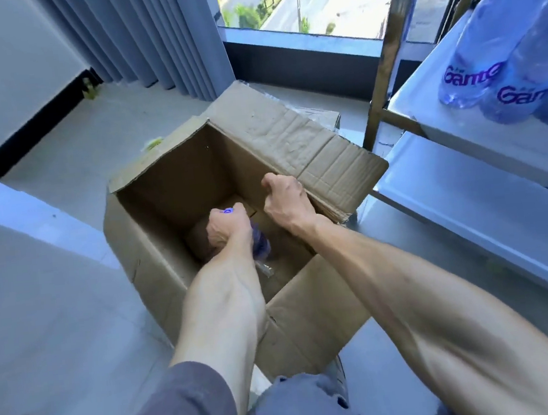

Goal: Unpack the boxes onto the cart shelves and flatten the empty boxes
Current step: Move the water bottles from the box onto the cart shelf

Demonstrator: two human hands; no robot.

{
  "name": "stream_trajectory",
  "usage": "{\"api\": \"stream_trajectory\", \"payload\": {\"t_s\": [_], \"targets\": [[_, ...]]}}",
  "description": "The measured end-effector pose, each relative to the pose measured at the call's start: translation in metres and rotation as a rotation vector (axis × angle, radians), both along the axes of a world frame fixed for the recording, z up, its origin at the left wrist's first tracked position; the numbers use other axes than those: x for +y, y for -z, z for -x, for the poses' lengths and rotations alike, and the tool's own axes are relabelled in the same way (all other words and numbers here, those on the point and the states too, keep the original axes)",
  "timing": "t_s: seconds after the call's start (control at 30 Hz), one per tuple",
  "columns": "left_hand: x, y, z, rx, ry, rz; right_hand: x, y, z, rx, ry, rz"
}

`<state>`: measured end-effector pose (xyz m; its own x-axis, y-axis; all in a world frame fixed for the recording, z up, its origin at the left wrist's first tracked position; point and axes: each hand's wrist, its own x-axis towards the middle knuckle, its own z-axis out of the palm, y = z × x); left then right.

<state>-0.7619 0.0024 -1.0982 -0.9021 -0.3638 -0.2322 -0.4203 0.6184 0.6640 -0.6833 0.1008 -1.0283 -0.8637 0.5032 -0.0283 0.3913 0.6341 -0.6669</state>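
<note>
An open cardboard box [168, 170] stands on the floor in front of me, its flaps spread outward. Inside it, my left hand [227, 226] grips the top of a clear water bottle [261, 248] with a blue cap; the bottle's lower part shows under my wrist. My right hand [283, 199] is curled over the box's right wall near the folded-out flap [335, 164], gripping the edge. To the right, the cart's white shelves [466, 202] carry several blue-labelled water bottles [499, 61] lying on the upper shelf.
A metal cart post [383, 73] rises behind the box on the right. Grey curtains [155, 34] and a window [306, 0] lie beyond. A white ledge [20, 265] stands on the left. Grey floor tiles surround the box.
</note>
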Motion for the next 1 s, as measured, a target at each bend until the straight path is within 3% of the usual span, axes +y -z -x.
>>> {"api": "stream_trajectory", "payload": {"t_s": [0.17,0.33,0.53,0.67,0.77,0.93,1.0], "targets": [[0.022,-0.071,-0.042,0.108,0.180,-0.049,0.005,-0.060,-0.032,0.112,0.151,-0.012],[0.041,-0.157,-0.065,0.358,0.372,-0.099,0.022,-0.100,-0.095,0.229,0.342,-0.045],[0.076,-0.234,-0.116,0.602,0.630,-0.184,0.046,-0.131,-0.153,0.326,0.537,0.079],[0.105,-0.257,-0.171,0.668,0.835,-0.183,0.036,-0.140,-0.187,0.522,0.703,0.303],[0.124,-0.264,-0.213,0.659,0.934,-0.282,0.038,-0.144,-0.221,0.590,0.726,0.326],[0.145,-0.263,-0.277,0.683,1.081,-0.438,0.063,-0.154,-0.297,0.495,0.506,0.306],[0.147,-0.257,-0.306,0.698,1.117,-0.487,0.065,-0.148,-0.325,0.449,0.532,0.256]]}}
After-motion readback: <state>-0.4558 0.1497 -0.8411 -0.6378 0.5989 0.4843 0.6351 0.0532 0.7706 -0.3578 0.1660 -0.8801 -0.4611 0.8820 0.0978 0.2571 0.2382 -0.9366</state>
